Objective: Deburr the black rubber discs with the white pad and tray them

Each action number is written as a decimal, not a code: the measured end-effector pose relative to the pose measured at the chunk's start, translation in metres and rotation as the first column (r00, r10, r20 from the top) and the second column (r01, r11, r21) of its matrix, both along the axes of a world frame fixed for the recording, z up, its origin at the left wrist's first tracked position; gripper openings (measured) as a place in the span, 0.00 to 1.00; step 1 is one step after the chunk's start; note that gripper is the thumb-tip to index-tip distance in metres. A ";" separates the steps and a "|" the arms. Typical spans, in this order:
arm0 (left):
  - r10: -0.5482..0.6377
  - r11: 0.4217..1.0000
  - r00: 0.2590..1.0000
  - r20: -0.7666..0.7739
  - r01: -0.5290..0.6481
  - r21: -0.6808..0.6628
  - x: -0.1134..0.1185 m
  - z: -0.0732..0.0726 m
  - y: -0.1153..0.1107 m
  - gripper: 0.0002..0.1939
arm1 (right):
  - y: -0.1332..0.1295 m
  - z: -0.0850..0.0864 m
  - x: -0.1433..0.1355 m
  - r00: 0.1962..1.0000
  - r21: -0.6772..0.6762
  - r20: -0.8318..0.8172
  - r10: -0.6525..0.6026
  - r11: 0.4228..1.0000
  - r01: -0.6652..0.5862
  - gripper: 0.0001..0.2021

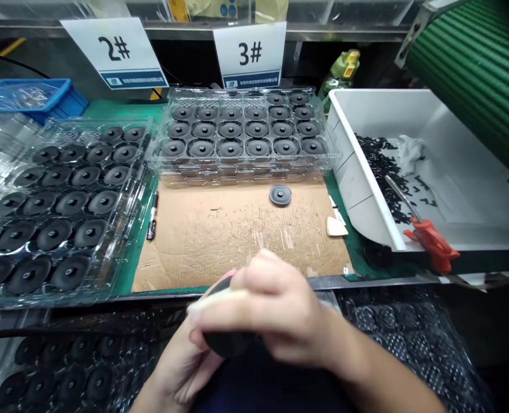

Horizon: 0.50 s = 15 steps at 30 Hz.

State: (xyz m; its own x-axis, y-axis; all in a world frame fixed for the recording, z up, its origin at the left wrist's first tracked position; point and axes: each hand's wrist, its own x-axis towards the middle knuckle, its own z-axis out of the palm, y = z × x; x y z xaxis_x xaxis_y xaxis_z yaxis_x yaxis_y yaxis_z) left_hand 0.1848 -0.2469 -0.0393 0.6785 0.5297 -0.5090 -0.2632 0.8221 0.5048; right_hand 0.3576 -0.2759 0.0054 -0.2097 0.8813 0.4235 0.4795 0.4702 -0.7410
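Observation:
Both hands meet low in the middle, just in front of the bench edge. My left hand (181,364) cups a black round disc part (226,342) from below. My right hand (267,312) lies over the top of the same part, fingers closed on it, and hides most of it. One loose black disc (280,195) lies alone on the brown cardboard sheet (220,235), well beyond my hands.
A clear tray (153,152) of black discs stands behind the cardboard, another clear tray (121,241) at left. A white bin (353,172) at right holds small black bits and red-handled cutters (430,241). A marker pen (152,215) lies by the cardboard. Signs 2# and 3# stand behind.

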 end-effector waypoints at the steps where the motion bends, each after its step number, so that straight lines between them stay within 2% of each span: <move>1: -0.001 1.000 1.000 0.027 0.002 -0.023 -0.002 0.002 0.001 0.34 | 0.003 -0.006 0.004 0.995 -0.047 -0.087 -0.056 0.998 0.052 0.14; 2: -0.003 0.998 0.998 0.057 0.006 -0.056 -0.004 0.004 0.002 0.33 | 0.004 -0.014 0.008 0.974 -0.128 -0.148 -0.174 0.980 0.156 0.14; 4: -0.004 0.992 0.994 0.106 0.017 -0.123 -0.008 0.008 0.004 0.30 | -0.002 -0.033 0.012 0.893 -0.282 -0.175 -0.416 0.890 0.359 0.13; 5: -0.004 0.989 0.993 0.121 0.022 -0.148 -0.010 0.010 0.005 0.29 | -0.009 -0.045 0.013 0.860 -0.343 -0.160 -0.485 0.844 0.412 0.13; 6: -0.006 0.986 0.992 0.130 0.027 -0.162 -0.010 0.010 0.006 0.29 | -0.017 -0.057 0.012 0.848 -0.400 -0.142 -0.511 0.813 0.423 0.13; 8: -0.014 0.983 0.990 0.141 0.040 -0.181 -0.010 0.010 0.008 0.28 | -0.035 -0.079 0.008 0.877 -0.481 -0.111 -0.467 0.798 0.364 0.14; 10: -0.032 0.979 0.988 0.153 0.062 -0.196 -0.008 0.009 0.008 0.27 | -0.049 -0.093 0.006 0.904 -0.517 -0.054 -0.423 0.787 0.337 0.14; 12: -0.055 0.978 0.985 0.164 0.086 -0.191 -0.006 0.008 0.008 0.27 | -0.055 -0.089 0.008 0.886 -0.513 -0.008 -0.464 0.762 0.394 0.13; 14: -0.071 0.982 0.982 0.173 0.099 -0.161 -0.003 0.007 0.008 0.28 | -0.054 -0.068 0.011 0.824 -0.471 -0.010 -0.567 0.729 0.496 0.12; 15: -0.072 0.986 0.981 0.179 0.098 -0.137 -0.001 0.006 0.007 0.28 | -0.051 -0.054 0.011 0.802 -0.422 -0.032 -0.596 0.736 0.530 0.12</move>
State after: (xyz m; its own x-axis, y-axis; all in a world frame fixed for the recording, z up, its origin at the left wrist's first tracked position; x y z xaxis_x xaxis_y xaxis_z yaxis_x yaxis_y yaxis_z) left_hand 0.1834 -0.2399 -0.0331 0.8022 0.3960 -0.4468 -0.2621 0.9060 0.3325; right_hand 0.3685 -0.3265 -0.0490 0.4150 0.9097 0.0185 0.4299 -0.1781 -0.8851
